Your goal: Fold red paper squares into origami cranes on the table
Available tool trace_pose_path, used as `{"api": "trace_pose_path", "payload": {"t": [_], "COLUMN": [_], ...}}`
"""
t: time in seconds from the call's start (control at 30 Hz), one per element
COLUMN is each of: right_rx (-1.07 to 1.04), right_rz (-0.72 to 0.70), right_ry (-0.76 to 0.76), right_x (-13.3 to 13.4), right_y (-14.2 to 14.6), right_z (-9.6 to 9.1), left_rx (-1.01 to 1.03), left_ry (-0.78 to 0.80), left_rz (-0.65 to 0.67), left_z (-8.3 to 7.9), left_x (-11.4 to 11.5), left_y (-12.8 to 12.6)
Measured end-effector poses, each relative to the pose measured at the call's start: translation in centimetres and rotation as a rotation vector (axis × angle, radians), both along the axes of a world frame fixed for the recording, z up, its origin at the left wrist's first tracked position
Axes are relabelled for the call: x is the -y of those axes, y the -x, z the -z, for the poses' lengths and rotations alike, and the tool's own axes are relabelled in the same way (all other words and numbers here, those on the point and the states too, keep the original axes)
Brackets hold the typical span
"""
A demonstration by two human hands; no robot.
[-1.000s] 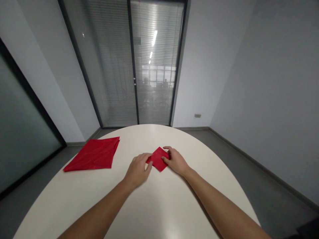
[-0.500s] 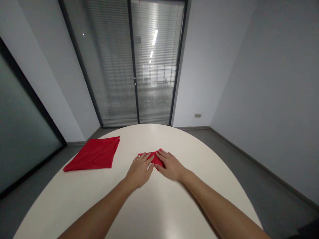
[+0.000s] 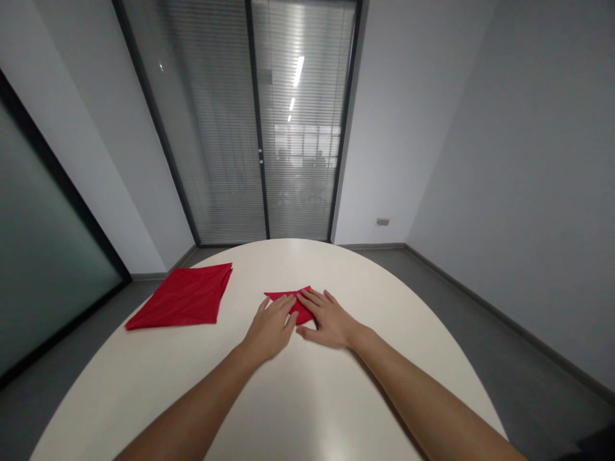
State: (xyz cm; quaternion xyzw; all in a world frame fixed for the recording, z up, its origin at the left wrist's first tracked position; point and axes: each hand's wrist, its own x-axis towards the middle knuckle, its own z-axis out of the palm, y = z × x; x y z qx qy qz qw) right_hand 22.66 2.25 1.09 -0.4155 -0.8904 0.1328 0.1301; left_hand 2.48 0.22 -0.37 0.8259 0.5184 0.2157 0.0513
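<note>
A small folded red cloth (image 3: 302,314) lies flat near the middle of the table, partly covered by both hands. My left hand (image 3: 270,328) rests on its left part, palm down, fingers stretched forward. On the right part lies my right hand (image 3: 329,320), its fingers extended and its thumb apart, touching the table near the cloth's lower edge. Neither hand grips the cloth. Its far left corner and top edge stick out beyond my fingertips. A larger folded red cloth (image 3: 185,298) lies at the left of the table, away from my hands.
The round white table (image 3: 298,403) has its curved edge in front and at both sides. Behind it stands a glass partition with blinds (image 3: 225,128) in a dark frame. A grey wall (image 3: 528,160) runs along the right, and a frosted panel (image 3: 43,237) stands at the left.
My right thumb has moved off the small cloth's lower edge to the table. The lower corner of the cloth now sits slightly farther up and left. The larger cloth stays put.
</note>
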Motion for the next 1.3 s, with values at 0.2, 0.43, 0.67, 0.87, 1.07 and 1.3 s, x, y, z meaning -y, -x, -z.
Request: {"api": "trace_pose_path", "payload": {"t": [0.2, 0.43, 0.67, 0.87, 1.07, 1.3], "right_rx": [-0.052, -0.067, -0.163, -0.218, -0.232, -0.222], "right_rz": [0.0, -0.008, -0.02, -0.094, -0.018, 0.029], "right_ry": [0.018, -0.002, -0.089, -0.152, -0.159, -0.156], "right_x": [0.2, -0.1, -0.4, -0.4, -0.5, -0.6], "right_y": [0.0, -0.3, -0.3, 0.0, 0.1, 0.0], "right_z": [-0.7, -0.4, 0.2, -0.3, -0.3, -0.5], "left_rx": [0.066, 0.166, 0.157, 0.142, 0.137, 0.093], "left_ry": [-0.031, -0.108, -0.092, -0.065, -0.059, -0.051], "left_rz": [0.028, 0.099, 0.069, 0.025, -0.013, -0.14], "left_z": [-0.2, -0.9, -0.2, -0.3, -0.3, -0.4], "left_x": [0.0, 0.4, -0.3, -0.3, -0.1, -0.3], "left_y": [0.1, 0.0, 0.4, 0.5, 0.4, 0.6]}}
